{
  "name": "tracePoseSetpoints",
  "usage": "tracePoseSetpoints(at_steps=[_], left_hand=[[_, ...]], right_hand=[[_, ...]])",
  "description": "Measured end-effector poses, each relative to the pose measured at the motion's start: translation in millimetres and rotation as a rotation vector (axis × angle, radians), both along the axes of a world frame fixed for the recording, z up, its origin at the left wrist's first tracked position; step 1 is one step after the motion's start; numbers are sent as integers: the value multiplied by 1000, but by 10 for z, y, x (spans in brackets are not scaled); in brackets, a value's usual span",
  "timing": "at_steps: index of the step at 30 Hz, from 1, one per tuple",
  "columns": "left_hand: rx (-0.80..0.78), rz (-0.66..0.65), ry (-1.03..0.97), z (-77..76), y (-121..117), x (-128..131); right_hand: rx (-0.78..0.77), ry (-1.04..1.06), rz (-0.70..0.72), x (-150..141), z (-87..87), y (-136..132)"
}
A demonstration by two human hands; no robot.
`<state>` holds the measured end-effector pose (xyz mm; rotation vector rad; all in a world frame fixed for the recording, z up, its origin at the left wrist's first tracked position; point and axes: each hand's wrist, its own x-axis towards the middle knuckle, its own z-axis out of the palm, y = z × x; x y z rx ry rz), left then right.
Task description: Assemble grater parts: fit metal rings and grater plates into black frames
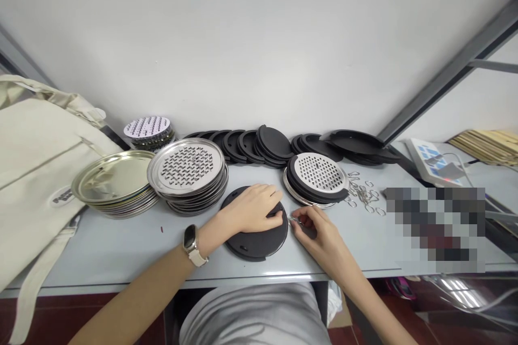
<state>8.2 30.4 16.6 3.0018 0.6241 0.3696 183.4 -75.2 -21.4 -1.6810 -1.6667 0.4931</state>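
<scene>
Black disc [259, 240] near table [380, 250] front edge, left hand [254, 207] over it, fingers together, grip unclear; right hand [319, 230] pinching metal piece [291, 218] beside rim; loose pinch could drop it, light press could skid disc

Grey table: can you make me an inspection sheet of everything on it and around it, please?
Surface: grey table, with a small reddish scrap.
Work things: black disc in front; grater-topped stack to its left.
Clutter: loose metal rings and clips, right.
Grips: left hand lies on the disc; right hand pinches a small metal piece.
Cables: pale cable, far right.
Surroundings: cream bag left; white wall behind.
</scene>
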Motion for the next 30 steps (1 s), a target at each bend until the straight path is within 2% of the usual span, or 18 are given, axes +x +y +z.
tracePoseSetpoints(at_steps=[10, 15, 22, 30], left_hand=[[-12, 1, -6, 8, -2, -1], [-33, 4, -12, 18, -8, -2], [-15, 5, -5, -5, 2, 1], [-21, 0, -4, 2, -1, -6]], right_hand=[[-32, 52, -33, 62, -27, -2], [-38, 230, -7, 54, -19, 17], [-37, 599, 71, 66, 15, 33], [-66, 618, -1, 77, 84, 38]])
